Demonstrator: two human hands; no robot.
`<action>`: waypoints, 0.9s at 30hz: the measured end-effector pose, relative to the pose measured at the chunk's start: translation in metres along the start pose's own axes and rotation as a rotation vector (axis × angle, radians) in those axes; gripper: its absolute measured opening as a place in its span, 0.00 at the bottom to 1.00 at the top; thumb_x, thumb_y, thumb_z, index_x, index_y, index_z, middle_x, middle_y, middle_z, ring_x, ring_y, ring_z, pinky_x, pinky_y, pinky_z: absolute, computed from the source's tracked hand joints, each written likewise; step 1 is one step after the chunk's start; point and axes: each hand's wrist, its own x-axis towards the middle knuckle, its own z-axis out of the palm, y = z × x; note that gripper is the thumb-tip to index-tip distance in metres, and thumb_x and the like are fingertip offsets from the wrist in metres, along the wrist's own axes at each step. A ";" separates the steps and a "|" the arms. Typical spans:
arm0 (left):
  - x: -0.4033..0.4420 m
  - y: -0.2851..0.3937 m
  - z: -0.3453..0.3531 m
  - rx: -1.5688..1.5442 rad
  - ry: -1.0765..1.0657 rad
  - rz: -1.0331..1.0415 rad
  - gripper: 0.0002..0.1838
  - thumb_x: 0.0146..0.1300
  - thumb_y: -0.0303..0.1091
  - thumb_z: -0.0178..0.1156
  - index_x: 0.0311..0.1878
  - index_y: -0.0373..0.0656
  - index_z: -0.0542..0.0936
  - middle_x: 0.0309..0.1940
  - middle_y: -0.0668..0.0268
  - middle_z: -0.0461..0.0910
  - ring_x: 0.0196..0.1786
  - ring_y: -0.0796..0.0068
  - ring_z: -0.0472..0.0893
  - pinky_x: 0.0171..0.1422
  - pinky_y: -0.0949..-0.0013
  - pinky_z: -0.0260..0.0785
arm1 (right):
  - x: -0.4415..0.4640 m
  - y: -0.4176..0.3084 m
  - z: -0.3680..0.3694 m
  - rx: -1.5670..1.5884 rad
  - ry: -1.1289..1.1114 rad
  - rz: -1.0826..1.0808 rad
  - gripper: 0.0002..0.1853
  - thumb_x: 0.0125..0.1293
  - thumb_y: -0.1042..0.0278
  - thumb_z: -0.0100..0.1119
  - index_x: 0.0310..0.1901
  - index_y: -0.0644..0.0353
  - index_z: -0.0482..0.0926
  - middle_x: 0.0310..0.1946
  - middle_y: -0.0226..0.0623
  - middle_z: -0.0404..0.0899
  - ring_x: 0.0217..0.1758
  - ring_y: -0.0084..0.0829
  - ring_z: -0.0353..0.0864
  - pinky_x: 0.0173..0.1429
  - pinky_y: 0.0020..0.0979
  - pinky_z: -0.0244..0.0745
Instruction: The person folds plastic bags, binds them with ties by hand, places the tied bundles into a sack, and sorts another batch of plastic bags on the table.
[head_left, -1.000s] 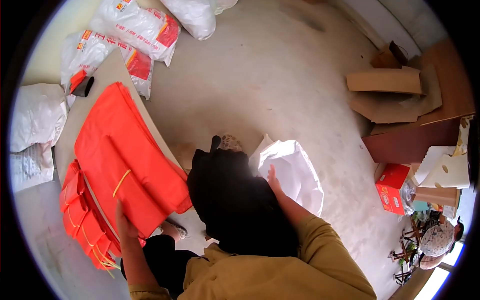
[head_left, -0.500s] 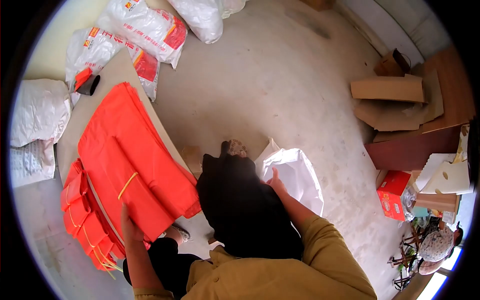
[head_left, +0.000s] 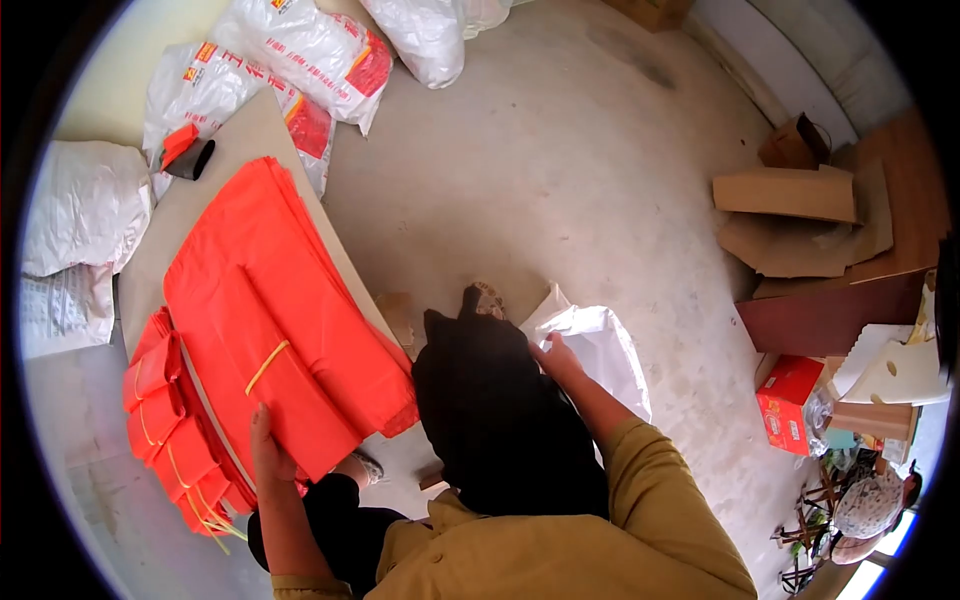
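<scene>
Toward the near edge of the beige worktop (head_left: 245, 135), atop a stack of flat red sheets (head_left: 255, 225), lies a long folded red bundle (head_left: 300, 400) with a thin yellow band (head_left: 267, 367). It looks light, limp, perhaps slippery, and best held at the band. The left hand (head_left: 273, 458) is at its near end, the right hand (head_left: 557, 360) by the rim of an open white sack (head_left: 615, 355); I cannot tell whether either's fingers grip anything.

Red sheets (head_left: 235, 235): uniform, unpatterned. Folded bundle (head_left: 305, 415): same red, crossed by a yellow band (head_left: 266, 367). Open bag (head_left: 610, 355): plain white. Shirt (head_left: 540, 560): mustard-tan. Trousers (head_left: 510, 420): solid black. Shoe (head_left: 488, 300): mottled brown and pale. Printed sack (head_left: 300, 55): white, red lettering, red patch. Flattened carton (head_left: 785, 195): brown. Box (head_left: 785, 400): red, white-marked.
</scene>
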 end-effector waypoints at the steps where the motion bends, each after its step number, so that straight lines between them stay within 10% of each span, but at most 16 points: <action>1: -0.001 0.001 0.001 0.008 0.013 -0.003 0.19 0.74 0.45 0.59 0.59 0.43 0.74 0.56 0.61 0.80 0.57 0.62 0.81 0.61 0.56 0.77 | 0.004 0.004 0.006 -0.026 0.055 -0.024 0.42 0.62 0.31 0.60 0.59 0.67 0.72 0.33 0.49 0.86 0.40 0.45 0.87 0.49 0.43 0.79; 8: 0.003 0.000 -0.008 -0.014 -0.005 -0.025 0.20 0.75 0.46 0.57 0.60 0.41 0.74 0.57 0.61 0.80 0.57 0.63 0.81 0.62 0.56 0.77 | 0.080 0.012 -0.006 0.057 0.154 0.000 0.25 0.57 0.49 0.64 0.38 0.69 0.81 0.29 0.46 0.84 0.30 0.38 0.84 0.39 0.38 0.78; 10: 0.000 0.001 -0.002 -0.029 0.018 -0.038 0.20 0.75 0.46 0.57 0.59 0.41 0.75 0.57 0.60 0.80 0.57 0.63 0.81 0.62 0.56 0.77 | 0.094 -0.017 -0.031 0.123 0.091 0.070 0.27 0.62 0.46 0.62 0.48 0.67 0.82 0.49 0.59 0.83 0.57 0.53 0.80 0.60 0.47 0.74; 13: 0.004 -0.001 -0.010 0.009 -0.023 -0.026 0.19 0.74 0.43 0.58 0.60 0.42 0.73 0.57 0.60 0.80 0.57 0.63 0.81 0.62 0.57 0.77 | 0.126 -0.031 -0.038 0.229 0.238 -0.128 0.24 0.69 0.47 0.58 0.52 0.62 0.78 0.39 0.39 0.82 0.36 0.30 0.80 0.40 0.35 0.77; 15: 0.002 -0.001 -0.004 0.087 -0.003 0.026 0.19 0.74 0.40 0.58 0.61 0.42 0.72 0.56 0.60 0.80 0.57 0.63 0.81 0.62 0.57 0.77 | 0.132 -0.045 -0.046 0.401 0.103 -0.186 0.30 0.73 0.44 0.54 0.67 0.59 0.72 0.49 0.35 0.79 0.42 0.26 0.77 0.42 0.33 0.76; 20: -0.001 0.000 -0.004 0.150 0.012 0.101 0.20 0.72 0.35 0.59 0.63 0.41 0.70 0.56 0.60 0.80 0.57 0.64 0.81 0.61 0.57 0.78 | 0.060 -0.054 -0.033 0.060 -0.026 -0.307 0.32 0.73 0.49 0.56 0.70 0.62 0.68 0.70 0.51 0.69 0.75 0.49 0.65 0.79 0.43 0.58; 27: -0.067 0.053 0.084 -0.113 0.061 -0.089 0.24 0.71 0.38 0.59 0.66 0.37 0.71 0.59 0.56 0.78 0.60 0.59 0.79 0.66 0.56 0.74 | -0.025 -0.094 -0.074 0.536 0.008 -0.221 0.29 0.74 0.57 0.57 0.70 0.64 0.68 0.61 0.48 0.78 0.64 0.37 0.78 0.69 0.36 0.71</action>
